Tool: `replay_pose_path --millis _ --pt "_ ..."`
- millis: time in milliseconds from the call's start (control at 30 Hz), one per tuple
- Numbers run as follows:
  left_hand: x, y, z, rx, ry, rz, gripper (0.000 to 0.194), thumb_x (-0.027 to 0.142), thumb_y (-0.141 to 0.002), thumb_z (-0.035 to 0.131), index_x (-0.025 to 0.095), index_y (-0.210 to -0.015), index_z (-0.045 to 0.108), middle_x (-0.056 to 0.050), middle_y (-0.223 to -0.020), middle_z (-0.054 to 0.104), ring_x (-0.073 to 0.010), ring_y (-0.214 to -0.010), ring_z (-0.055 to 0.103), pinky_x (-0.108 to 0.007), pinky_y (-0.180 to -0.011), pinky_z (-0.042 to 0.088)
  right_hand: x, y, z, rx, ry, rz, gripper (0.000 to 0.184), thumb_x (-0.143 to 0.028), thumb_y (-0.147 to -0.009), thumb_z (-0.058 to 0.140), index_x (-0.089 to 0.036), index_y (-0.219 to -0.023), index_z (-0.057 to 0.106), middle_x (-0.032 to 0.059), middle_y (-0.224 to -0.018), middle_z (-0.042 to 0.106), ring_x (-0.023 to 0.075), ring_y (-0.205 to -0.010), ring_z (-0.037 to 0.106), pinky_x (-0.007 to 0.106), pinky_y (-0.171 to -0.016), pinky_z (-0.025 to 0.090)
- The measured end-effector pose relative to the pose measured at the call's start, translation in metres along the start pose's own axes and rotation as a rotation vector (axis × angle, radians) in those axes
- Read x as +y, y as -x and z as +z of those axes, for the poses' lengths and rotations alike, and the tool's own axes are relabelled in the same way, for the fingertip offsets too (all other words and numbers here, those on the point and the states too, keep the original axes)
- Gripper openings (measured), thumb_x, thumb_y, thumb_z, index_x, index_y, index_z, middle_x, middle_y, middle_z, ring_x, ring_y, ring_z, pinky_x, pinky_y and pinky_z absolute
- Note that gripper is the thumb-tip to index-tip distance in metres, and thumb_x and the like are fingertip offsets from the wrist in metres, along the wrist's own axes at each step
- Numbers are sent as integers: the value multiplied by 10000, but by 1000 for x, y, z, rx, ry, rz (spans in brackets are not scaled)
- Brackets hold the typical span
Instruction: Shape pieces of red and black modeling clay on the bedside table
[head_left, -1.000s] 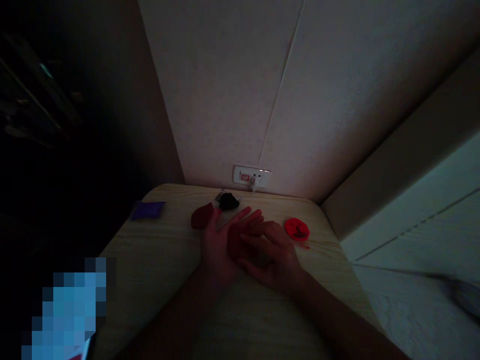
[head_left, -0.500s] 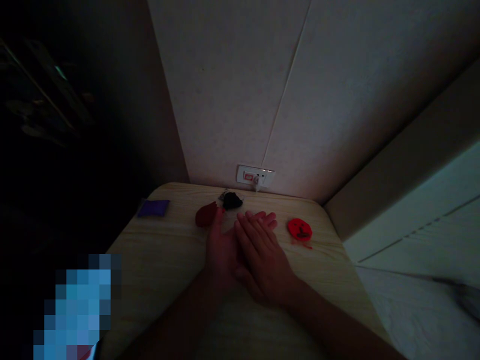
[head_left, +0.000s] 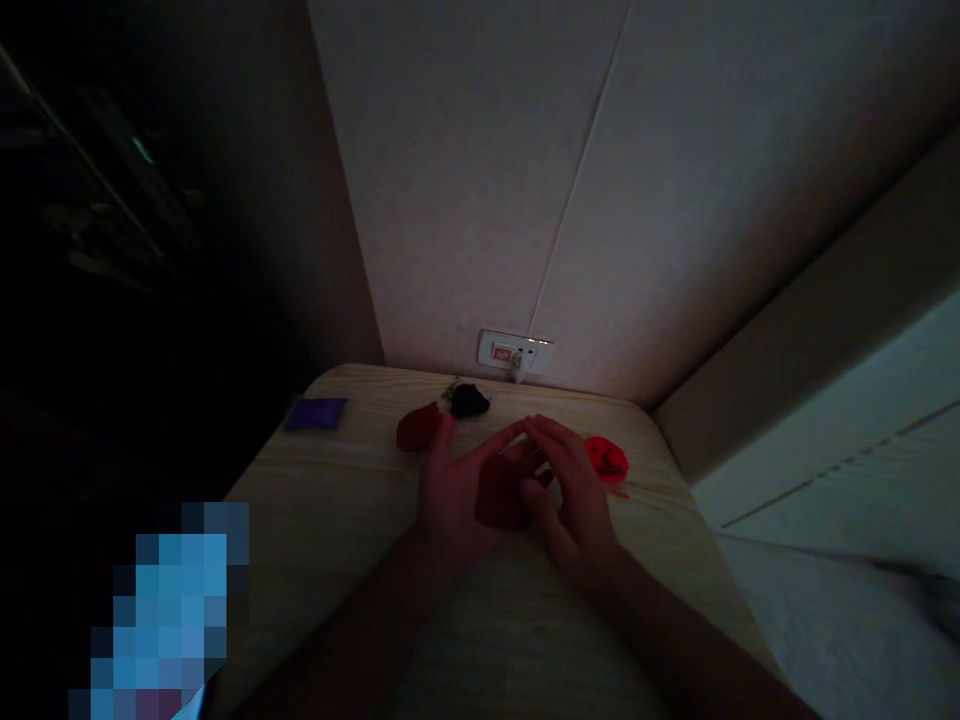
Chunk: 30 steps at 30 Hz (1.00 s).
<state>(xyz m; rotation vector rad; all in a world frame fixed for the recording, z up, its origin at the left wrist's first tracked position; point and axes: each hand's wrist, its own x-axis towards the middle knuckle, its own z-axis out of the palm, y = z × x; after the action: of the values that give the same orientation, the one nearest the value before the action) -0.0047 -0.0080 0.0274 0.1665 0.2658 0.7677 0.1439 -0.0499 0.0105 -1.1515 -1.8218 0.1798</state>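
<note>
On the palm of my left hand (head_left: 450,500), which is turned up with its fingers stretched out, lies a flattened, round, dark red piece of clay (head_left: 501,492). Over it from the right arches my right hand (head_left: 581,490), its fingertips meeting the left fingertips and its thumb at the piece's right edge. Behind my left thumb rests a larger dark red lump of clay (head_left: 418,428). A black lump (head_left: 470,401) on clear wrap sits just beyond. To the right, partly covered by my right hand, is a bright red disc (head_left: 609,458) with dark marks on it.
A purple packet (head_left: 315,414) lies near the left edge of the wooden tabletop (head_left: 330,510). Against the wall at the back is a socket plate (head_left: 491,350) with a plug in it. A white cabinet (head_left: 840,450) stands at the right; the lower left is pixelated.
My palms were pressed together. My right hand has lifted and shifted right, uncovering the flattened dark red clay on my left palm.
</note>
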Motion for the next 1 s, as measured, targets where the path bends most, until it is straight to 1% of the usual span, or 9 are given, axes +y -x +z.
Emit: replay_pose_path --millis 67,200,267,333,433,500,700,900,1000 --pt "2 1 -1 -6 -6 -22 795 769 -857 433 139 -1332 530 -204 -1275 650 -360 -1191 635 -504 -981 502 2 -3 1 -8 15 -18 357 -287 -923 615 -246 -1276 651 155 -1384 584 342 -1293 547 558 -1040 487" --pt "4 0 -2 14 -30 -26 817 783 -850 445 149 -1358 525 -191 -1244 666 -357 -1133 667 -506 -938 525 4 -5 4 -5 -79 35 171 -261 -863 710 -241 -1033 706 137 -1306 625 319 -1207 598 516 -995 507" --pt "2 -2 -2 8 -62 -9 775 744 -850 500 118 -1298 585 -197 -1203 692 -352 -1119 677 -487 -941 532 7 -5 5 70 -166 107 89 -255 -861 725 -240 -946 699 114 -1193 667 289 -1127 630 475 -960 515" --pt "-2 -6 -4 19 -141 54 652 639 -840 614 86 -1183 660 -200 -1157 721 -328 -1100 689 -439 -945 540 13 -6 6 182 -267 218 66 -263 -858 743 -234 -888 692 80 -1034 693 249 -996 654 415 -881 530" --pt "-9 -13 -10 124 -381 210 406 370 -786 788 96 -1080 723 -154 -1101 764 -256 -1022 725 -346 -910 558 24 -8 8 281 -444 459 139 -319 -828 791 -220 -877 707 32 -839 697 193 -782 645 323 -714 526" --pt "-14 -16 -15 184 -545 268 384 287 -758 827 111 -1088 740 -126 -1071 784 -235 -972 742 -340 -886 577 30 -9 10 297 -564 582 193 -351 -790 827 -211 -875 725 19 -797 716 174 -719 643 294 -667 519" --pt "-15 -19 -21 284 -722 378 346 330 -720 854 124 -988 777 -91 -917 806 -226 -804 760 -345 -752 621 38 -6 17 211 -794 694 176 -346 -774 844 -212 -874 787 25 -829 785 171 -716 689 282 -681 540" --pt "-13 -22 -21 275 -786 428 345 342 -723 830 124 -986 781 -81 -869 799 -195 -726 736 -299 -684 593 44 -4 20 219 -888 743 175 -353 -773 845 -202 -845 793 21 -788 779 159 -671 678 271 -657 532" --pt "-12 -24 -23 274 -816 457 364 344 -718 813 111 -995 778 -69 -810 778 -159 -648 683 -245 -586 532 46 -5 20 231 -932 786 205 -380 -764 847 -194 -832 792 21 -767 767 161 -661 669 274 -648 531"
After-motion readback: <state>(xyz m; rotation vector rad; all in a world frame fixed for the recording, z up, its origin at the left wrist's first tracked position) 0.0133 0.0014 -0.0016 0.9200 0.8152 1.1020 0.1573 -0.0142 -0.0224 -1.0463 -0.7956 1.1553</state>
